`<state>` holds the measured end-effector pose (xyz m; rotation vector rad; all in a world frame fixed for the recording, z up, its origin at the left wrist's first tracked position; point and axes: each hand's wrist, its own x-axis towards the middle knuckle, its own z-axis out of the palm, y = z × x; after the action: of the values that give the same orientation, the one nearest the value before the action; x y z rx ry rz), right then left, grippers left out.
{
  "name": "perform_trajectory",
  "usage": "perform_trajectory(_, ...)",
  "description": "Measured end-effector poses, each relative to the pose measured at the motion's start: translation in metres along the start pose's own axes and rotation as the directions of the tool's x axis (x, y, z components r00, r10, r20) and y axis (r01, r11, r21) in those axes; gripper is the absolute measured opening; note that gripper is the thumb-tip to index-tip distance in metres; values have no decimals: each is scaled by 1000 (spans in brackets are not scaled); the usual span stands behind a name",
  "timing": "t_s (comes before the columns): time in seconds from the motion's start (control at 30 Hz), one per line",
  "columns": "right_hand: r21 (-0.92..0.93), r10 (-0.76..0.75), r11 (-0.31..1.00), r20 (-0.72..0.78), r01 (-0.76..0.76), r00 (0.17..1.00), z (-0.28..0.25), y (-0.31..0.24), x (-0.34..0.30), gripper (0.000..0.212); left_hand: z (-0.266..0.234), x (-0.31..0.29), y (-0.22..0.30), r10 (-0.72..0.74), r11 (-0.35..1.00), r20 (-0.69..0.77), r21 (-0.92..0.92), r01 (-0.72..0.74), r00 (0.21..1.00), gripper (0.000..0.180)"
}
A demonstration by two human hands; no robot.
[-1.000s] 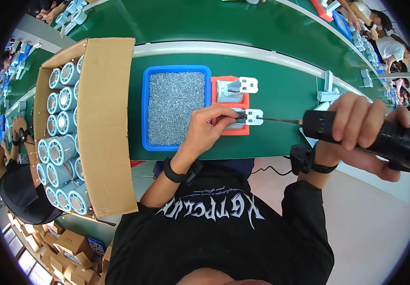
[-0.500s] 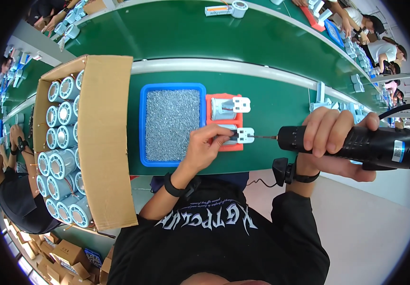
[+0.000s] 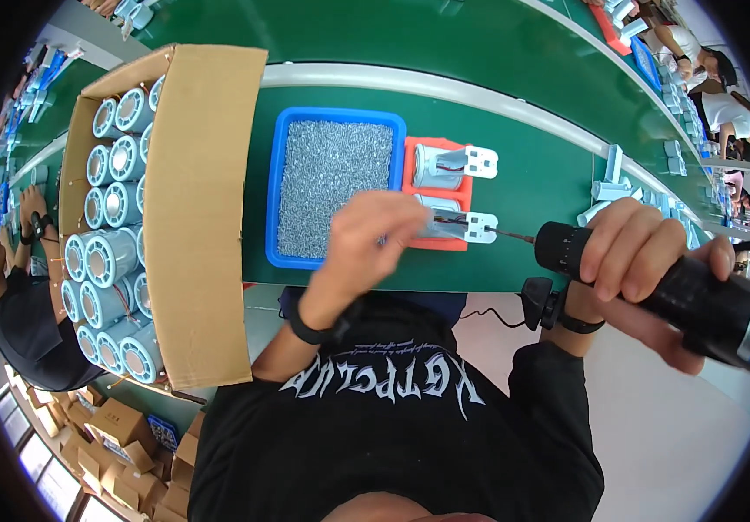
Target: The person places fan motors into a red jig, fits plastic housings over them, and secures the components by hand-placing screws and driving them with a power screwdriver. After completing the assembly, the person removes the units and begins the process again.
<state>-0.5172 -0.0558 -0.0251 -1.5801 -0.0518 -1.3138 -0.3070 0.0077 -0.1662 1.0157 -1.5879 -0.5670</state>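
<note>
My right hand (image 3: pixel 631 257) is wrapped around a black electric screwdriver (image 3: pixel 705 300). Its thin bit runs leftward to the end plate of the nearer white bracket (image 3: pixel 479 228); whether the tip touches is too fine to tell. This bracket extends from a pale cylindrical motor housing lying in an orange-red holder (image 3: pixel 440 244). Farther back in the same holder lies a second housing (image 3: pixel 436 167) with its white bracket (image 3: pixel 481 163). My left hand (image 3: pixel 366 239), smeared by motion, hovers at the near right corner of a blue tray (image 3: pixel 276 191) of small metal pieces (image 3: pixel 336 165), beside the nearer housing.
A cardboard box (image 3: pixel 205 217) packed with pale cylindrical housings (image 3: pixel 107 261) stands at left. White brackets (image 3: pixel 611 178) are piled at right on the green table. A metal rail (image 3: pixel 410 84) crosses behind the tray. Other people work at left and far right.
My left hand has drawn back from the nearer bracket toward the blue tray. The screwdriver has tilted, its rear end now lower in view. The whole view has shifted somewhat.
</note>
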Motion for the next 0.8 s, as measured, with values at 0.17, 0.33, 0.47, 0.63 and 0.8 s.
perform_trajectory(0.17,-54,79,996,189,-70,979,6,8,3,80,-43,-9,-26,-409,874,331,410,261,850,17)
perform_trajectory(0.33,-53,93,995,240,-82,966,4,9,3,80,-36,-19,-30,-523,813,437,513,275,731,13)
perform_trajectory(0.47,-48,97,995,227,-88,969,4,14,4,80,-38,-19,-37,-426,874,350,396,280,834,11)
perform_trajectory(0.63,-14,97,995,215,-96,972,4,22,4,79,-40,-14,-39,-402,898,283,309,314,871,8)
perform_trajectory(0.8,-21,126,992,260,-125,957,-1,22,3,80,-28,-11,-27,-420,907,205,127,401,884,11)
